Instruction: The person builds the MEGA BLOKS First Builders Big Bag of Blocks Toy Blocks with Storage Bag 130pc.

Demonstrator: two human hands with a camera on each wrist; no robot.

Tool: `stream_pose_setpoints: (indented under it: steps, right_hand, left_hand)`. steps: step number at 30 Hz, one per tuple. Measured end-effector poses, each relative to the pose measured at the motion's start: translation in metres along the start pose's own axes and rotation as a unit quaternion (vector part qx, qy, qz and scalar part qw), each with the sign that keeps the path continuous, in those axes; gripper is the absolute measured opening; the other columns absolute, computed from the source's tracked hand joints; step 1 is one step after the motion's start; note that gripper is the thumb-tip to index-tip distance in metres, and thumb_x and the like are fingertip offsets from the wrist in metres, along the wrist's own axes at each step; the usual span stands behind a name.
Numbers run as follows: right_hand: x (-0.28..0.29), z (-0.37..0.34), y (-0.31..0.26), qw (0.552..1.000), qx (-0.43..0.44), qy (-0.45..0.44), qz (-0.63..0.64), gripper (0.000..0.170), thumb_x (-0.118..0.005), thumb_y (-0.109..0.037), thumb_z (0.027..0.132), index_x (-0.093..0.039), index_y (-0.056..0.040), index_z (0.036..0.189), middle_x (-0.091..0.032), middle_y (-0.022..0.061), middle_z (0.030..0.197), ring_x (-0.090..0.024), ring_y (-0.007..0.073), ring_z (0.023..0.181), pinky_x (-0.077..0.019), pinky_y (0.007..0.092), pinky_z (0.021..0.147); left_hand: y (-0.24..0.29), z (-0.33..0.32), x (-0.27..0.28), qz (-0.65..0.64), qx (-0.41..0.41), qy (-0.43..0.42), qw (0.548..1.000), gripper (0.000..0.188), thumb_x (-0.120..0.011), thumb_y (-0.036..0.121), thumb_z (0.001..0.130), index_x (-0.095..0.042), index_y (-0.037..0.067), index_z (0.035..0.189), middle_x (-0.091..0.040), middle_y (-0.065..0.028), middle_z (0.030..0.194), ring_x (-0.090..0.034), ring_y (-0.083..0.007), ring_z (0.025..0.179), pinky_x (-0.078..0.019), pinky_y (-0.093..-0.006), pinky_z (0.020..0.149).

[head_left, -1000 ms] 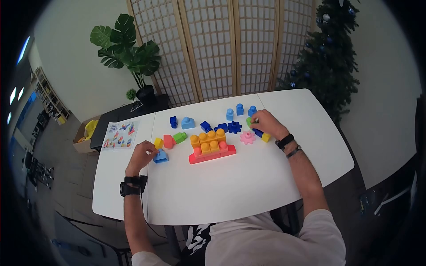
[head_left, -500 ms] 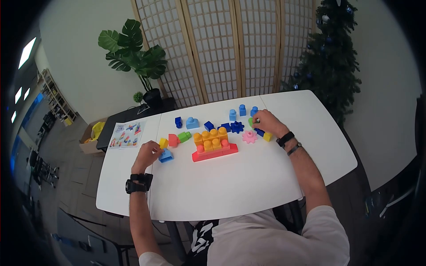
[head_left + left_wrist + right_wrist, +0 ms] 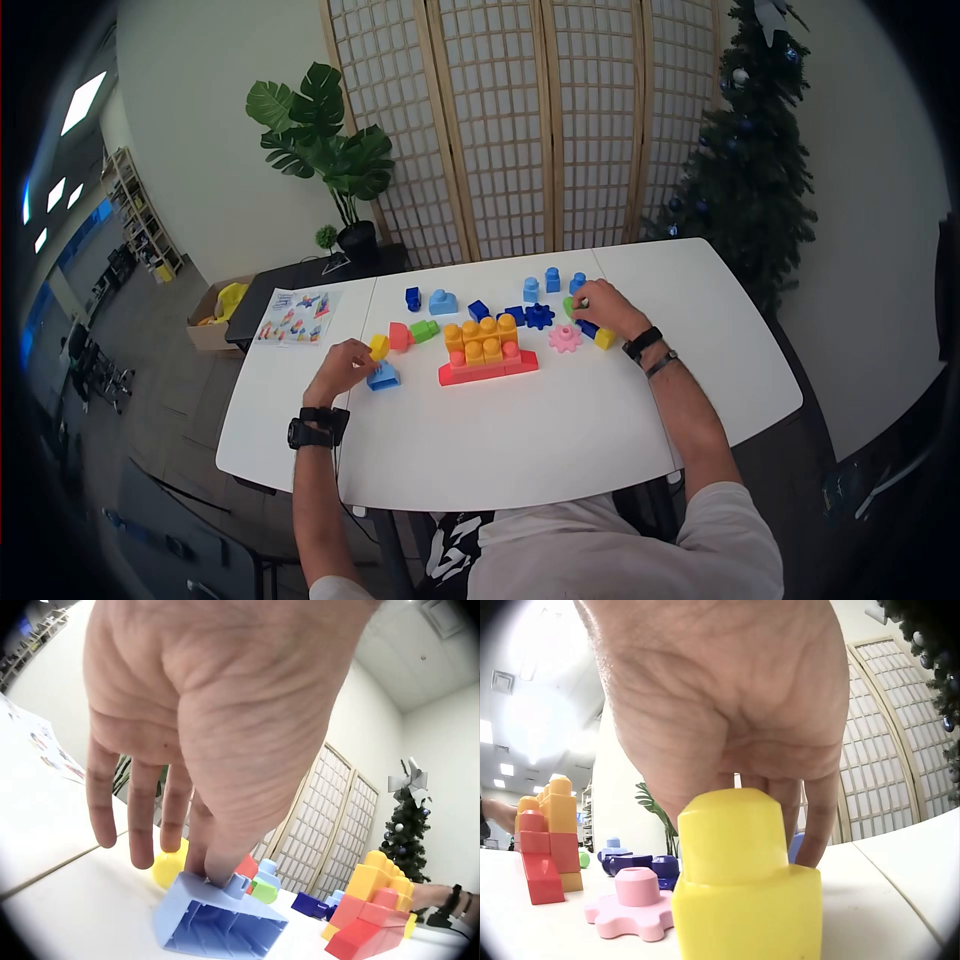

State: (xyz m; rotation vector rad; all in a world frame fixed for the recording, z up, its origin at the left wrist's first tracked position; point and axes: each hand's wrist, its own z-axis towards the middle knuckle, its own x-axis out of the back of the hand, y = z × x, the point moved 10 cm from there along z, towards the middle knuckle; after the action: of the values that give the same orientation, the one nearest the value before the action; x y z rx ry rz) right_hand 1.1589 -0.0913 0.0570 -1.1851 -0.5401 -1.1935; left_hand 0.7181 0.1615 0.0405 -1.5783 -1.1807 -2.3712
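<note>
My left hand [image 3: 342,370] is at a light blue block [image 3: 384,378] on the left of the table. In the left wrist view, thumb and index finger pinch the block's top [image 3: 196,889] beside a stud; the other fingers hang straight. A yellow block [image 3: 379,346] sits just beyond. My right hand [image 3: 612,311] pinches a light green block [image 3: 569,306] at the right, mostly covered by the fingers. Near it are a pink gear [image 3: 565,340], a dark blue block [image 3: 588,327] and a yellow block [image 3: 742,900], which hides the right fingertips in the right wrist view.
Mid-table stands a stack of orange blocks [image 3: 482,340] on a red base [image 3: 488,371]. Behind it lie a dark blue gear [image 3: 539,316] and several blue blocks. Red [image 3: 400,336] and green blocks [image 3: 425,330] lie left. A printed picture sheet [image 3: 297,318] rests at the left edge.
The head view has shifted, so the table sits further right and lower. Both hands stay at the same blocks, with only slight finger movement.
</note>
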Motion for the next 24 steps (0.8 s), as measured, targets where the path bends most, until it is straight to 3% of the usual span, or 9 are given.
stream_pose_setpoints:
  steps: [18,22,24]
  right_hand:
    - [-0.001,0.003,-0.001,0.999,-0.026,-0.023,-0.013,0.015,-0.086,-0.015,0.079,-0.078,-0.0045,0.086,-0.078,0.0134,0.096,-0.07,0.0355,0.1,-0.0574,0.0446,0.091]
    - [-0.003,0.004,0.0,1.0,-0.007,0.0,-0.019,0.013,-0.084,-0.013,0.08,-0.078,-0.0045,0.088,-0.077,0.0141,0.095,-0.069,0.036,0.103,-0.0569,0.0448,0.091]
    - [-0.006,0.005,0.001,0.999,-0.016,-0.006,-0.029,0.013,-0.084,-0.013,0.08,-0.078,-0.0045,0.088,-0.077,0.0142,0.095,-0.069,0.0362,0.104,-0.0569,0.0449,0.092]
  left_hand:
    - [0.014,0.002,-0.001,0.011,-0.015,-0.018,1.0,0.01,-0.087,0.006,0.086,-0.081,-0.002,0.088,-0.077,-0.0154,0.113,-0.076,-0.0236,0.088,-0.0608,-0.0319,0.082]
    - [0.026,0.005,0.001,0.031,-0.046,-0.025,0.998,0.014,-0.086,0.008,0.088,-0.082,-0.001,0.098,-0.078,-0.0156,0.109,-0.077,-0.0239,0.089,-0.061,-0.0335,0.08]
    - [0.028,0.007,0.002,0.075,-0.005,-0.048,0.996,0.016,-0.086,0.008,0.088,-0.082,0.0,0.101,-0.079,-0.0153,0.104,-0.078,-0.0248,0.088,-0.0614,-0.0342,0.08]
